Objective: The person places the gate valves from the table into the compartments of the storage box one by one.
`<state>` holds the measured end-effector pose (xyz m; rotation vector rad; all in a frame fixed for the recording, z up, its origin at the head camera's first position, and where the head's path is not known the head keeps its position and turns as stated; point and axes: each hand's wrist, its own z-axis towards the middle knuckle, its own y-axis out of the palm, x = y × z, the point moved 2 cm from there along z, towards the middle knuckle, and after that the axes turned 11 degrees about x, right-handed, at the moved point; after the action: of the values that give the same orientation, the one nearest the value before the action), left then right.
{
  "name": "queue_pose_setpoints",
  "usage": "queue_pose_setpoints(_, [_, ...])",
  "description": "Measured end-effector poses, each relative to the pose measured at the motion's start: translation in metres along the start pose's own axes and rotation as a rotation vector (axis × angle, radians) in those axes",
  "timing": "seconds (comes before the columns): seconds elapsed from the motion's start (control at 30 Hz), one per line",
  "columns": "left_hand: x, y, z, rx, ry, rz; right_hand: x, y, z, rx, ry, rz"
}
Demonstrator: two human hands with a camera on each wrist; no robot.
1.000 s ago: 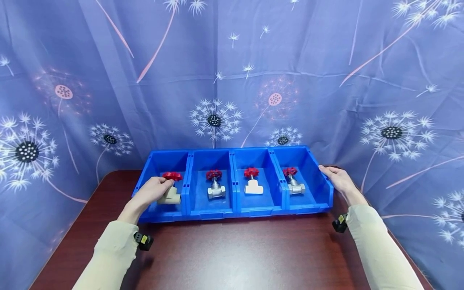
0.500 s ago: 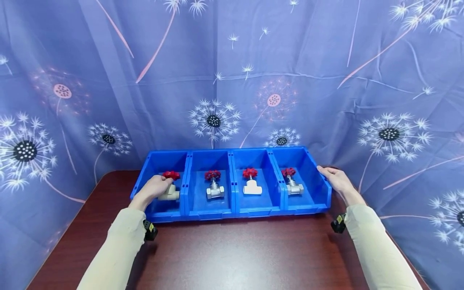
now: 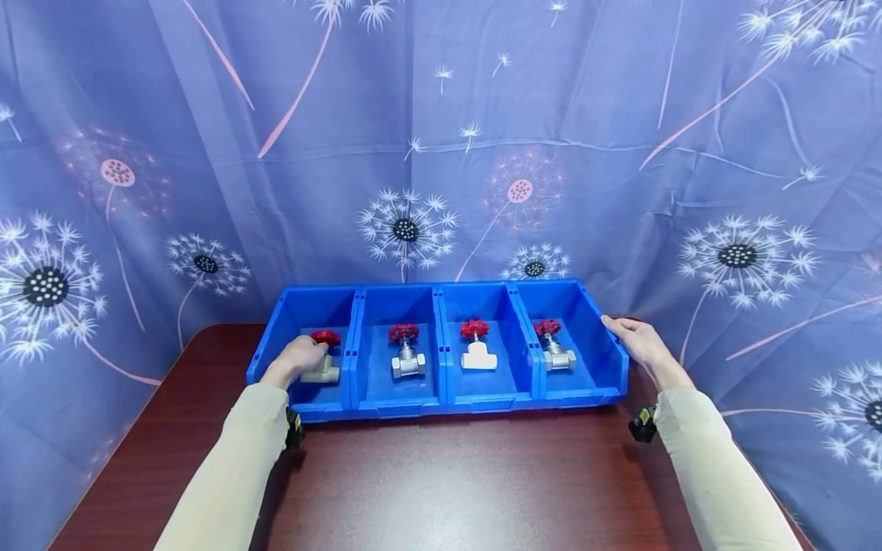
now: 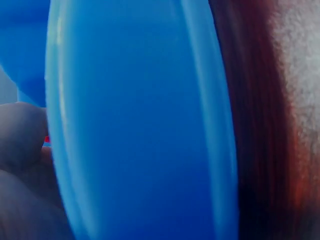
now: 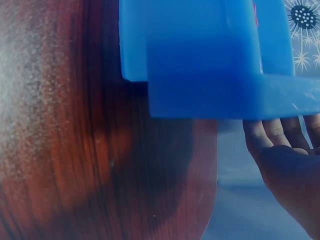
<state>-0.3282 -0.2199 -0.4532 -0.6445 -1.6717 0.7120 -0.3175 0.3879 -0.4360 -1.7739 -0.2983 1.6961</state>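
Observation:
In the leftmost compartment of the blue storage bins point(image 3: 406, 409), my left hand point(image 3: 303, 358) holds a beige gate valve point(image 3: 320, 373) at its red handwheel point(image 3: 325, 337). The valve's tee body is low over the bin floor, and my fingers partly cover it. In the left wrist view a blue bin wall point(image 4: 135, 125) hides most of the hand. My right hand point(image 3: 641, 340) rests its extended fingers against the outer right wall of the bin row. The right wrist view shows those fingers point(image 5: 274, 132) at the bin's wall, their tips hidden behind it.
A metal valve point(image 3: 409, 361) lies in the second compartment, a white valve point(image 3: 478, 357) in the third, another metal valve point(image 3: 558, 357) in the fourth. All have red handwheels. The bins stand on a dark wooden table point(image 3: 441, 474), before a patterned blue curtain point(image 3: 441, 191).
My left hand has lowered the beige valve slightly in the leftmost compartment, the wrist swinging inward. The right hand stays at the bin's right wall.

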Motion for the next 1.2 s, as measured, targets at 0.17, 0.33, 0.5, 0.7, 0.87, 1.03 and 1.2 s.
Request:
queue_pose_setpoints(0.17, [0.0,0.0,0.002,0.006,0.012,0.051,0.002,0.002,0.001,-0.002,0.002,0.018])
queue_pose_setpoints(0.33, [0.0,0.001,-0.001,0.017,0.016,0.119,0.0,0.001,0.001,0.013,0.0,0.015])
queue_pose_setpoints(0.5, [0.001,0.001,-0.001,0.023,0.001,0.119,0.0,0.0,0.001,0.02,-0.008,0.009])
queue_pose_setpoints(0.7, [0.003,0.0,-0.003,0.019,-0.009,0.112,0.001,0.0,0.0,0.005,-0.01,0.014])
queue_pose_setpoints(0.87, [0.005,-0.002,-0.006,0.034,-0.012,0.124,0.0,0.002,0.001,0.007,-0.007,0.012])
queue_pose_setpoints(1.03, [0.004,0.001,-0.008,0.05,-0.022,0.134,0.001,0.001,0.001,-0.015,0.014,0.003])
queue_pose_setpoints(1.2, [0.005,0.002,-0.011,0.055,-0.048,0.105,-0.002,0.0,-0.002,-0.058,0.066,0.015])
